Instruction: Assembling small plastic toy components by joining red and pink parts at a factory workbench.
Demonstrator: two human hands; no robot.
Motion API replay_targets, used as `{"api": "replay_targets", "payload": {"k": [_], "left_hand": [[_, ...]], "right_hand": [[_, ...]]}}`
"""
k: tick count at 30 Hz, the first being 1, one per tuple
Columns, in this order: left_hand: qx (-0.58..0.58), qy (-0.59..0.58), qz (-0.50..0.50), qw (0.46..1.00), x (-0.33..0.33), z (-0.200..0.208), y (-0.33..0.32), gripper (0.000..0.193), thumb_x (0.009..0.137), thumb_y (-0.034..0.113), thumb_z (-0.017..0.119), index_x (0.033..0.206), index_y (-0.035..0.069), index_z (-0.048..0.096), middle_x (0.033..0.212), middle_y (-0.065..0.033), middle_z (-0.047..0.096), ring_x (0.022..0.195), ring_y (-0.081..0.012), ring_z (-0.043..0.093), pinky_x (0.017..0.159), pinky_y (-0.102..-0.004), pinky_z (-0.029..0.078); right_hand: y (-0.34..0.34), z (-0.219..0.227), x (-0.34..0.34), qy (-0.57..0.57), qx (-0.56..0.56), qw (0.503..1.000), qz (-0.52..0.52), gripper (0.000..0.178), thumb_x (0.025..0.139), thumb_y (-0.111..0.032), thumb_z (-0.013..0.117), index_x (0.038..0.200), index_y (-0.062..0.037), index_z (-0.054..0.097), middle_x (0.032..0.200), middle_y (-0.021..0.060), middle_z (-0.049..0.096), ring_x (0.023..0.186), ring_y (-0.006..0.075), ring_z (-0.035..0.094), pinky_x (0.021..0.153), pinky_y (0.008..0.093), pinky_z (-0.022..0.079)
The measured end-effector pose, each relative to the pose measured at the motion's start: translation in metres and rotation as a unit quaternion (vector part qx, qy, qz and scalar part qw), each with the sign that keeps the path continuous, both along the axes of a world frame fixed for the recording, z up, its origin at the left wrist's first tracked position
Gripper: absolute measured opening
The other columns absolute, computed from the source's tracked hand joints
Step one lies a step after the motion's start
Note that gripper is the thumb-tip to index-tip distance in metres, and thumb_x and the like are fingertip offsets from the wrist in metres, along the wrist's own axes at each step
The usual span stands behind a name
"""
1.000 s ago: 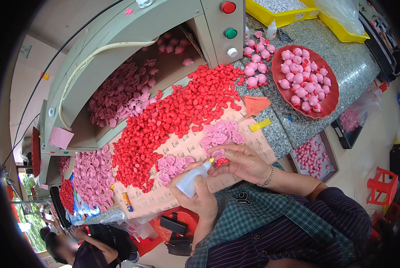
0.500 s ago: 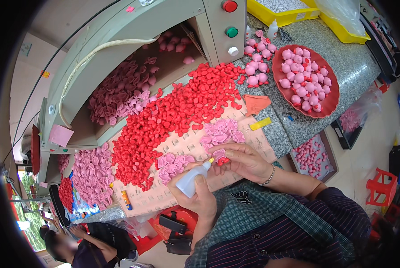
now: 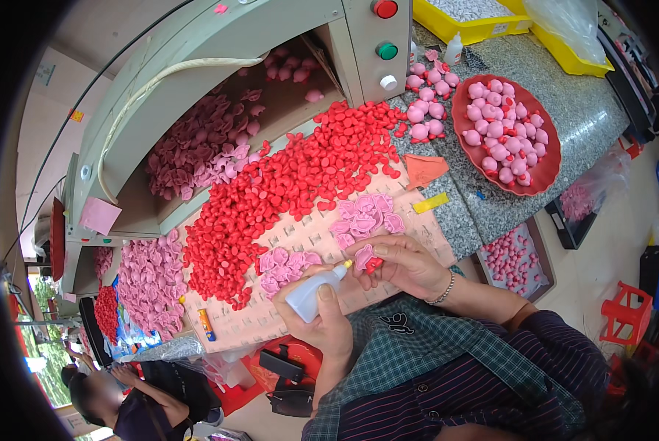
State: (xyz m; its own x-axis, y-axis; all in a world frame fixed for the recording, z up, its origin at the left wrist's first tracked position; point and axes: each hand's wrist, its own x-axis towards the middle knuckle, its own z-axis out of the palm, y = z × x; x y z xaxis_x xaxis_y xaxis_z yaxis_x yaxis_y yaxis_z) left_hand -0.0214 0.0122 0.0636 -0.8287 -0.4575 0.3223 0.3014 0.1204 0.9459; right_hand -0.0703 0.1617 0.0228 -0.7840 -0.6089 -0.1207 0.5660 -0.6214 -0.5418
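My left hand (image 3: 332, 328) is wrapped round a white squeeze bottle (image 3: 306, 299), whose yellow tip (image 3: 348, 264) points at the right hand's fingers. Between the fingertips of my right hand (image 3: 415, 270) is a small pink petal-shaped piece (image 3: 363, 255) with a red piece (image 3: 374, 263) against it. The bottle's tip is close beside the pink piece; I cannot tell whether they touch. Just beyond the hands lie two small heaps of pink pieces, one heap (image 3: 368, 217) past the right hand and another heap (image 3: 285, 267) past the left.
A long pile of red pieces (image 3: 271, 198) covers the belt (image 3: 241, 331) before the machine opening. Pink pieces (image 3: 153, 283) are heaped at left. A red bowl (image 3: 552, 154) of pink balls stands on the granite top at right. A glue stick (image 3: 207, 325) lies near the belt's edge.
The pink piece has turned in my right fingers, showing more of the red piece. My left hand has shifted slightly left with the bottle.
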Motion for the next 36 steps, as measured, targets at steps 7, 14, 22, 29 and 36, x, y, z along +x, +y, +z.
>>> {"api": "replay_targets", "payload": {"k": [7, 14, 22, 29, 36], "left_hand": [[0.006, -0.002, 0.001, 1.0, 0.0, 0.0, 0.001, 0.028, 0.091, 0.009, 0.06, 0.107, -0.004, 0.041, 0.096, -0.0246, 0.059, 0.091, -0.0302, 0.061, 0.085, -0.043, 0.051], [0.003, 0.003, 0.0, 1.0, -0.001, -0.002, 0.001, 0.028, 0.091, 0.009, 0.06, 0.107, -0.003, 0.041, 0.097, -0.0242, 0.059, 0.092, -0.0298, 0.061, 0.086, -0.044, 0.051], [-0.031, -0.01, 0.012, 0.999, 0.001, 0.002, 0.002, 0.027, 0.091, 0.008, 0.06, 0.107, -0.003, 0.041, 0.098, -0.0228, 0.058, 0.091, -0.0304, 0.062, 0.083, -0.0441, 0.053], [-0.043, 0.021, 0.016, 0.999, 0.003, -0.001, 0.002, 0.026, 0.09, 0.006, 0.06, 0.106, -0.003, 0.041, 0.098, -0.025, 0.059, 0.089, -0.0284, 0.063, 0.081, -0.0409, 0.054], [-0.059, 0.022, 0.019, 0.998, 0.004, -0.001, 0.002, 0.025, 0.089, 0.004, 0.058, 0.106, -0.003, 0.04, 0.098, -0.0266, 0.06, 0.088, -0.0268, 0.063, 0.081, -0.0385, 0.054]], "right_hand": [[0.0, 0.001, 0.001, -0.018, -0.003, 1.0, -0.002, 0.041, 0.102, -0.024, 0.045, 0.128, 0.0057, 0.055, 0.099, 0.0163, 0.066, 0.08, 0.0208, 0.062, 0.074, 0.0309, 0.048], [0.002, -0.002, 0.0, -0.03, -0.011, 0.999, 0.001, 0.041, 0.102, -0.024, 0.045, 0.127, 0.0066, 0.055, 0.097, 0.0156, 0.066, 0.079, 0.0205, 0.062, 0.072, 0.0306, 0.048], [0.002, -0.003, 0.001, -0.017, -0.003, 1.0, -0.013, 0.041, 0.102, -0.023, 0.046, 0.128, 0.0071, 0.055, 0.101, 0.0175, 0.065, 0.084, 0.021, 0.062, 0.078, 0.0339, 0.05], [0.002, -0.006, 0.001, -0.006, -0.016, 1.0, -0.013, 0.04, 0.102, -0.022, 0.047, 0.131, 0.0045, 0.053, 0.106, 0.0178, 0.066, 0.087, 0.0218, 0.063, 0.082, 0.0357, 0.051], [0.001, -0.011, 0.003, 0.02, -0.032, 0.999, -0.015, 0.034, 0.102, -0.016, 0.049, 0.132, -0.0002, 0.05, 0.11, 0.0147, 0.065, 0.092, 0.0209, 0.065, 0.083, 0.0351, 0.054]]}}
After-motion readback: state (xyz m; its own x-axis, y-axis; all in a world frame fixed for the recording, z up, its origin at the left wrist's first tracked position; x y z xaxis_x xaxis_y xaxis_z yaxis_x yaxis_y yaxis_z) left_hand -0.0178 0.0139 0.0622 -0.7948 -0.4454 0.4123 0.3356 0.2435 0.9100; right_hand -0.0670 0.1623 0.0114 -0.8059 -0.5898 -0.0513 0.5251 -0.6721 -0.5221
